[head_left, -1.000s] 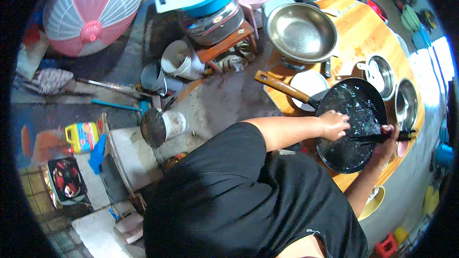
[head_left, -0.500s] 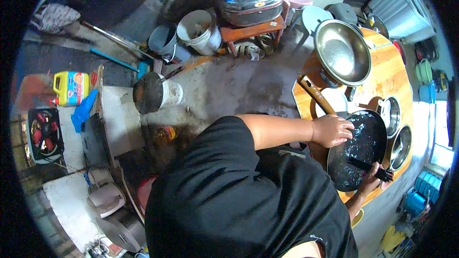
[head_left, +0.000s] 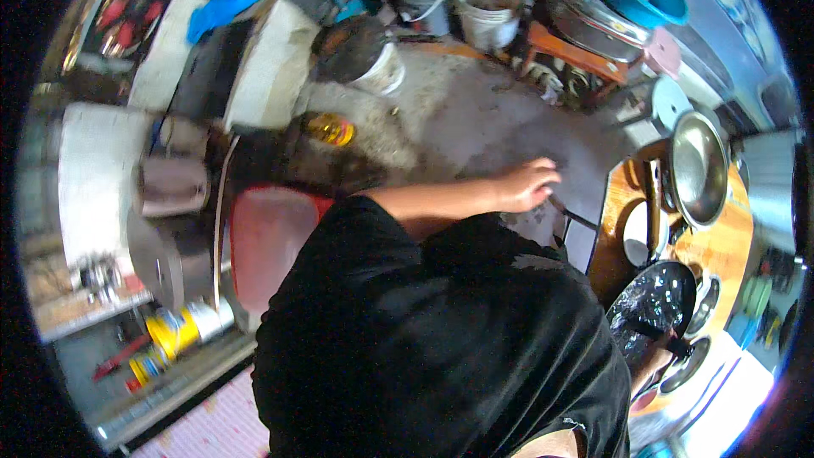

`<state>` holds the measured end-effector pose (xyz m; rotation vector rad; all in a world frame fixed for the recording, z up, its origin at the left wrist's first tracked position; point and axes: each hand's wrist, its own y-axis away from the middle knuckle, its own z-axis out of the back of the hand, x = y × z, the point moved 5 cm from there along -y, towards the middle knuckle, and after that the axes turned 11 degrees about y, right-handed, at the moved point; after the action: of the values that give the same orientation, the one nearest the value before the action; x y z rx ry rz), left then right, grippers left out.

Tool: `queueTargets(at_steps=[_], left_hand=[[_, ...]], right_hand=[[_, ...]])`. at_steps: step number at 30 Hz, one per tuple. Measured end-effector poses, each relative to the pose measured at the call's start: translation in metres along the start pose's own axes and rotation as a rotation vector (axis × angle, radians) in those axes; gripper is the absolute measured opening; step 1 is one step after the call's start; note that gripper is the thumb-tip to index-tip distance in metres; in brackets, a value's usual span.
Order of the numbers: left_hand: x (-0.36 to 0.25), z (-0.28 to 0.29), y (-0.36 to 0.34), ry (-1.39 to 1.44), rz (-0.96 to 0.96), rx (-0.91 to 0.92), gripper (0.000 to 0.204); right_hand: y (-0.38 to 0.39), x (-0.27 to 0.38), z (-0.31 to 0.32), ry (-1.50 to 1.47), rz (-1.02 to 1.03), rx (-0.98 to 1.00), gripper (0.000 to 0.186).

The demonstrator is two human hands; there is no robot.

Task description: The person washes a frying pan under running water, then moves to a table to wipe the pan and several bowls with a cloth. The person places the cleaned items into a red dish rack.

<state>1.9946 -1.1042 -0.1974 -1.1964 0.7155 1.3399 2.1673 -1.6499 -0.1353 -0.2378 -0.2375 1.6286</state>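
Note:
My left hand (head_left: 527, 186) hangs in the air over the floor, left of the wooden table. Its fingers are loosely bent, and I see nothing in them. At the table's near edge my right hand (head_left: 655, 358) is closed around a black tool (head_left: 642, 328), whose flat end lies inside a black frying pan (head_left: 664, 288). What kind of tool it is does not show clearly. The pan's inside glistens with whitish wet patches. Its wooden handle (head_left: 653, 203) points away from me. My sleeve covers part of the pan and my right forearm.
On the table (head_left: 736, 242) are a large steel pan (head_left: 699, 171), a white bowl (head_left: 634, 236) and smaller pans. A red chair (head_left: 275, 242) stands at my left. A yellow oil bottle (head_left: 331, 129), buckets (head_left: 487, 21) and a low bench (head_left: 585, 53) are on the floor.
My view has turned left. The left hand has let go of the pan's rim and swung away leftward over the floor. My right hand still holds the black tool in the pan.

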Motion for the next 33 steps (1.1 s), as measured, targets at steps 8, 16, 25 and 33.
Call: queueTargets(at_steps=[8,16,25,33], left_hand=[[0.042,0.078,0.360,-0.547,0.729,0.481,0.030],[-0.002,0.110,0.570,-0.804,1.479,0.122,0.048],[-0.055,0.183,0.645,-0.934,0.978,0.223,0.053],[-0.158,0.269,0.640,-0.967,1.041,-0.653,0.046]], right_hand=[[-0.006,0.016,0.068,-0.329,-0.005,-0.020,0.018],[-0.005,0.100,0.104,-0.482,0.087,-0.107,0.016],[-0.008,0.260,0.135,-0.838,0.154,-0.053,0.016],[0.032,0.498,0.102,-1.244,0.211,0.520,0.017]])
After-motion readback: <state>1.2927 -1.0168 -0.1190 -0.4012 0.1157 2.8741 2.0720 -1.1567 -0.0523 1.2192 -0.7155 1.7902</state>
